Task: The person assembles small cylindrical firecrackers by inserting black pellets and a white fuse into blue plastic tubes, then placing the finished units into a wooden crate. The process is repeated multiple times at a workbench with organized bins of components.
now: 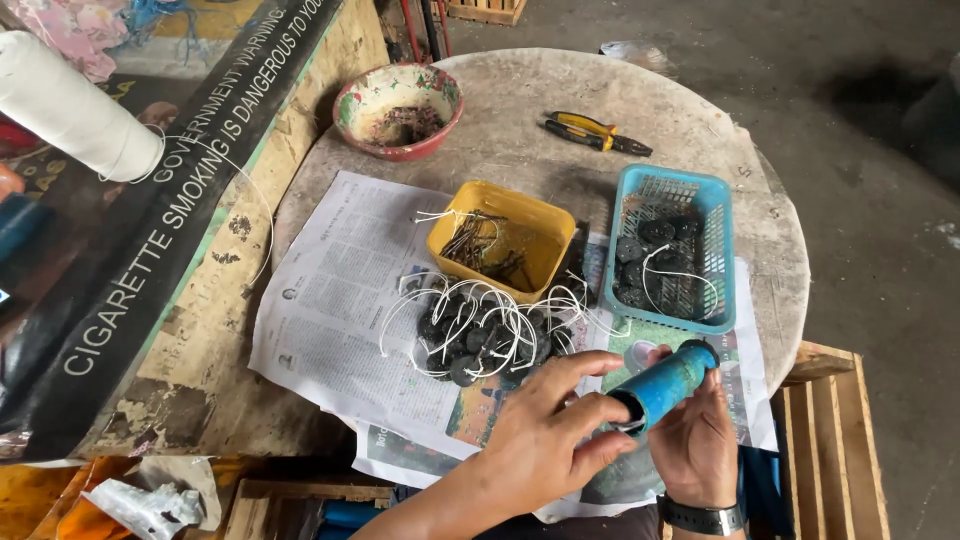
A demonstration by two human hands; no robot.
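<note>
I see a round, worn grey stone tabletop (pixel 700 120) on a dull grey concrete floor (pixel 860 200), a slatted wooden crate (pixel 830 440) at its right edge, daylight flat.

Bare tabletop (pixel 600 85) lies open along the far rim, broken only by a red-rimmed bowl (pixel 398 110) and yellow-handled pliers (pixel 592 130). The left stretch of newspaper (pixel 335 300) is free for a hand to pass. Toward the middle, a yellow tub (pixel 505 240), a blue basket (pixel 672 245) and a heap of dark discs with white strings (pixel 480 335) crowd together, blocking the way.
</note>
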